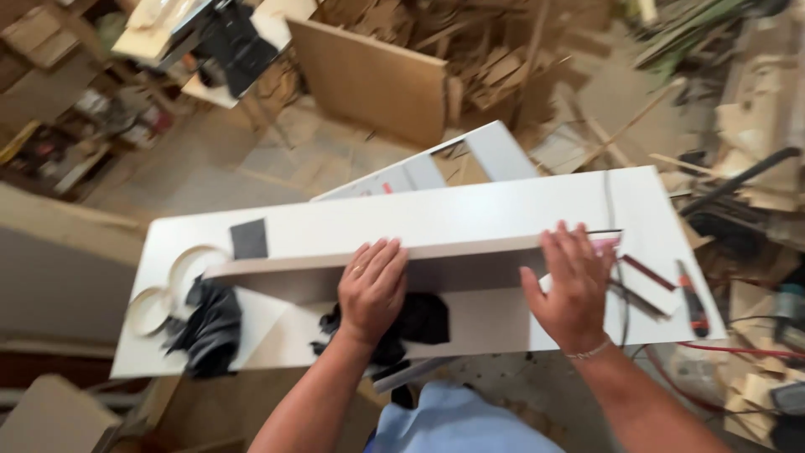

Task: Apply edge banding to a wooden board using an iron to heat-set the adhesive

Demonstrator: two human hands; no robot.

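Standing on edge on the white worktop (pixel 503 201), a long white laminated board (pixel 453 252), judged stiff, smooth and fairly light, is being steadied along its top edge by left hand (pixel 373 285) and right hand (pixel 574 285), fingers draped open over it.

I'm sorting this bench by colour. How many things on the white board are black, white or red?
Black: 3, two rags and a square pad
White: 3, upright panel and two tape rolls
Red: 1, knife
Total: 7
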